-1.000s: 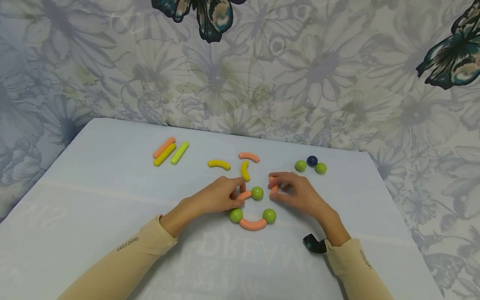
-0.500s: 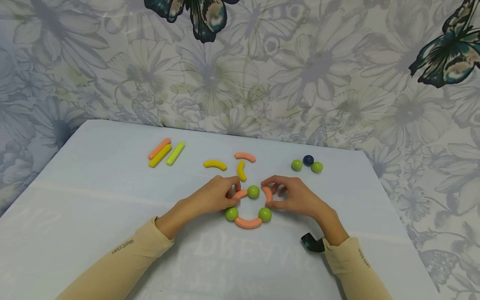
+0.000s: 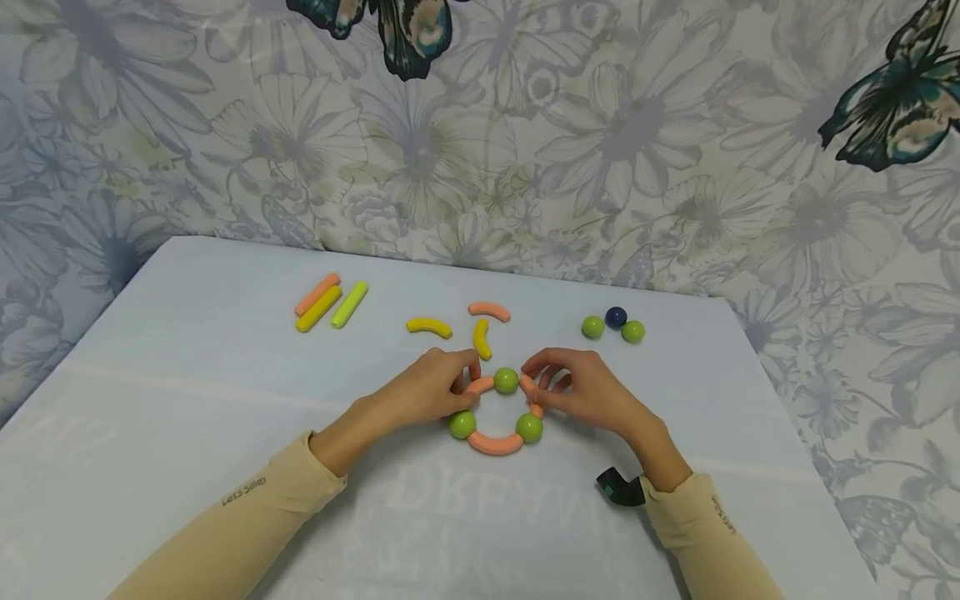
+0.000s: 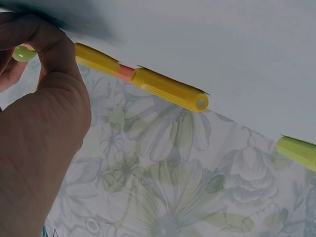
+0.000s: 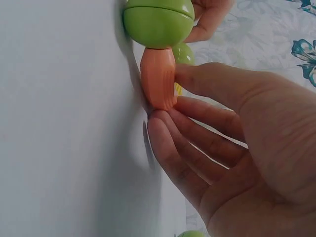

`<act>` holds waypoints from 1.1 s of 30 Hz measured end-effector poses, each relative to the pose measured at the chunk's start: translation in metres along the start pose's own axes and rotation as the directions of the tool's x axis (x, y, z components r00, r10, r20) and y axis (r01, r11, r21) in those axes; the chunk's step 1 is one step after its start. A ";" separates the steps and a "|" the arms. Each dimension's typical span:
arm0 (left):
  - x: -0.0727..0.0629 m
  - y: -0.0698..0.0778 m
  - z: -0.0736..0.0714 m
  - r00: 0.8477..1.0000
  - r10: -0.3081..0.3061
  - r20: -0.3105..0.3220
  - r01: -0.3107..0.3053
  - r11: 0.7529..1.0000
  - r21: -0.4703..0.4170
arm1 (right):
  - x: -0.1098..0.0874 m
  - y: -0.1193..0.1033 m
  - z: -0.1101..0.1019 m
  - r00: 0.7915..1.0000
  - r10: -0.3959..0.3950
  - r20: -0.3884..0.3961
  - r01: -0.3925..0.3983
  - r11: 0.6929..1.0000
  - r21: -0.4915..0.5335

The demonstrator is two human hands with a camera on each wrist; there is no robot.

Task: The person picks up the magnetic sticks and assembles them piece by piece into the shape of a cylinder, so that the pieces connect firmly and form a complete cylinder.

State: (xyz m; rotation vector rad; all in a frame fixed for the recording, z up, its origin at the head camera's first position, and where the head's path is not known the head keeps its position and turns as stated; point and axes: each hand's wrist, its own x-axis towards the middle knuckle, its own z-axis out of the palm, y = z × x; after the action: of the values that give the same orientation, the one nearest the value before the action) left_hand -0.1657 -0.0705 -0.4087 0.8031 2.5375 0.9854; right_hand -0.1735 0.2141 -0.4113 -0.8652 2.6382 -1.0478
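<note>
Three green balls [image 3: 506,381] and three curved orange rods form a ring on the white table. One curved rod [image 3: 495,444] makes the ring's near side, between two of the balls. My left hand [image 3: 431,385] pinches the left curved rod [image 3: 481,385] between thumb and fingers. On the other side, my right hand [image 3: 596,387] holds the right curved rod [image 3: 536,411], partly covered by the fingers. In the right wrist view this orange rod [image 5: 158,74] touches a green ball [image 5: 159,20] at one end. The left wrist view shows the left hand [image 4: 47,113] mostly from behind.
Behind the ring lie two yellow curved rods [image 3: 429,327] and a spare orange curved rod [image 3: 489,311]. Straight rods [image 3: 318,308] in orange, yellow and lime lie back left. Two green balls and a dark blue ball [image 3: 616,317] sit back right. A patterned wall stands behind the table.
My right hand has brought its curved rod, earlier apart from the ring, against the right-hand ball and up to the far ball. The thumb has shifted along the rod. My left hand keeps its pinch.
</note>
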 end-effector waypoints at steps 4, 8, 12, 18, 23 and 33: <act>0.001 0.001 -0.002 1.000 0.008 -0.009 -0.008 1.000 0.001 | 0.001 -0.002 0.000 1.000 -0.010 0.004 0.010 1.000 0.011; 0.001 0.001 -0.003 1.000 0.015 -0.011 -0.015 1.000 0.000 | 0.002 -0.003 0.000 1.000 -0.013 0.010 0.013 1.000 0.021; 0.002 0.002 -0.003 1.000 0.010 -0.010 -0.010 1.000 -0.005 | 0.002 -0.005 0.000 1.000 -0.003 0.019 0.003 1.000 0.018; 0.002 0.001 -0.002 1.000 0.003 -0.020 -0.003 1.000 -0.004 | 0.003 -0.007 0.002 1.000 0.013 0.018 -0.013 1.000 0.012; 0.001 0.000 0.000 0.999 0.008 -0.032 -0.008 1.000 0.005 | 0.004 -0.006 0.008 1.000 -0.005 0.011 0.005 0.999 0.046; 0.000 -0.001 0.001 0.998 0.016 -0.062 -0.016 1.000 -0.001 | 0.004 -0.008 0.019 0.999 -0.024 -0.049 0.025 1.000 0.007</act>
State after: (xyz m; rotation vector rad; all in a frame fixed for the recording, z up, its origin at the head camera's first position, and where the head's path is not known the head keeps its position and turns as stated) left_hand -0.1659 -0.0706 -0.4097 0.8059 2.5860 1.0324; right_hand -0.1661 0.1963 -0.4194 -0.8839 2.6682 -1.0975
